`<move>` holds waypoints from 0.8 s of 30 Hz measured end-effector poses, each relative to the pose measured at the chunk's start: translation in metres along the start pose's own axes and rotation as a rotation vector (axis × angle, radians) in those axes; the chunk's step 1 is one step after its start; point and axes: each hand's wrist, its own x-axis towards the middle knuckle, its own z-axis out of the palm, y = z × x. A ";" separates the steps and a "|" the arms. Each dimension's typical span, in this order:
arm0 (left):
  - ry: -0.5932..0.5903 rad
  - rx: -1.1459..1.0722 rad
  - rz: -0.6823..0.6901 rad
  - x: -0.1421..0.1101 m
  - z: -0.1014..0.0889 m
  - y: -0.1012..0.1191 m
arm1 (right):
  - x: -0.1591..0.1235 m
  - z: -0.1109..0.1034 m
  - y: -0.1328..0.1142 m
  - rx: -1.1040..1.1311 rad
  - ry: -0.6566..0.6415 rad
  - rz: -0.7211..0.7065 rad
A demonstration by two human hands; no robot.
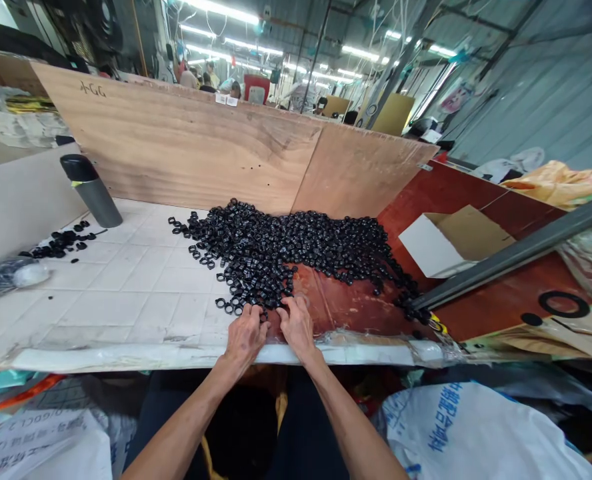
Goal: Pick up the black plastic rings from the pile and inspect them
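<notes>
A wide heap of small black plastic rings [266, 243] covers the middle of the worktable. My left hand [246, 330] is at the near edge of the heap, fingers curled and thumb bent in, with a black ring at its fingertips. Beside it, a short gap to the right, my right hand [299, 325] rests low over the reddish board. Its fingers are bent and the thumb lies close to the index finger; whatever is between them is too small to make out. A few loose rings [229, 305] lie just left of my left hand.
A dark grey bottle [96, 190] stands at the back left, near scattered black pieces [63, 243] and a filled plastic bag [9, 277]. Wooden boards [201, 143] wall the back. On the right are an open carton [436, 247] and a slanting metal bar [516, 253].
</notes>
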 end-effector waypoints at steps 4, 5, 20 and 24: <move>0.044 -0.035 0.030 -0.003 0.006 -0.006 | -0.001 0.002 0.003 -0.003 0.047 0.037; 0.053 -0.044 0.042 -0.004 0.007 -0.008 | -0.001 0.002 0.004 0.010 0.066 0.040; 0.212 -0.456 0.114 -0.005 0.016 -0.022 | -0.005 -0.007 -0.004 0.146 -0.036 -0.081; 0.215 -0.530 0.114 -0.003 0.020 -0.024 | -0.005 -0.010 -0.007 0.259 -0.107 -0.117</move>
